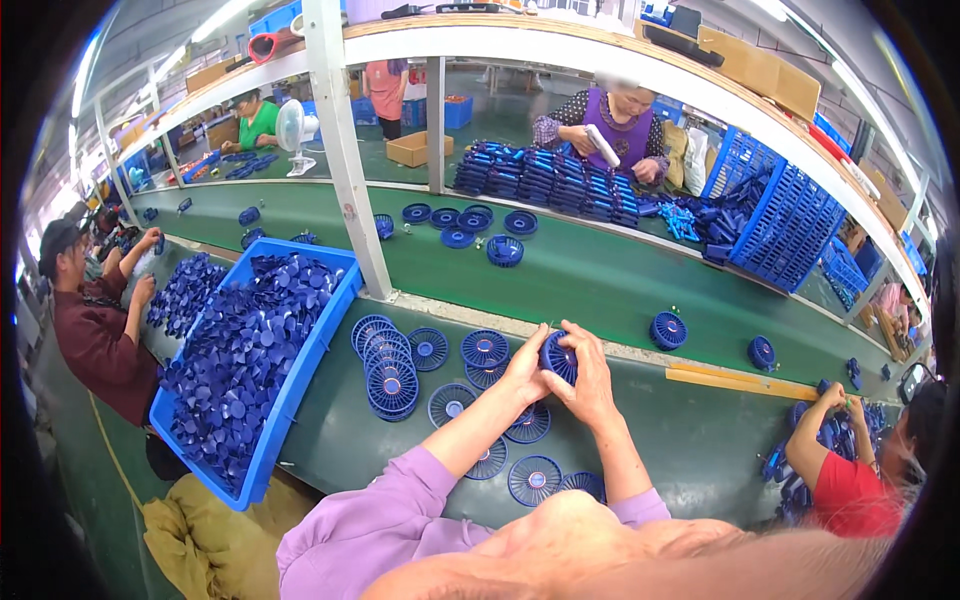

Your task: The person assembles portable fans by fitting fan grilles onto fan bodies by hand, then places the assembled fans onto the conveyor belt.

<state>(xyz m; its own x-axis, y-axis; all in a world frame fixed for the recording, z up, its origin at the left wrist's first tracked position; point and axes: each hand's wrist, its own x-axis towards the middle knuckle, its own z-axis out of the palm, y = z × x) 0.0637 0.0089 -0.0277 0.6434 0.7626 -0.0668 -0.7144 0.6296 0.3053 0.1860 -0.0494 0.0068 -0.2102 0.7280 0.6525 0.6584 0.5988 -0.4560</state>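
Between my two hands I hold a round dark-blue fan cage [559,358] just above the green worktable. My left hand [528,368] grips its left side, while my right hand [588,374] curls over its right side and top. Under and around my forearms lie several flat blue fan grilles [534,480] with spoked rims. To the left of my hands, more grilles sit in an overlapping stack [391,385]. A single grille [428,348] lies beside that stack.
A blue crate [335,330] full of dark-blue fan blades [250,350] stands at my left. Beyond the table edge, a green conveyor belt [600,290] carries grilles and cages. A white post [345,150] rises before me. Co-workers sit left, right and across.
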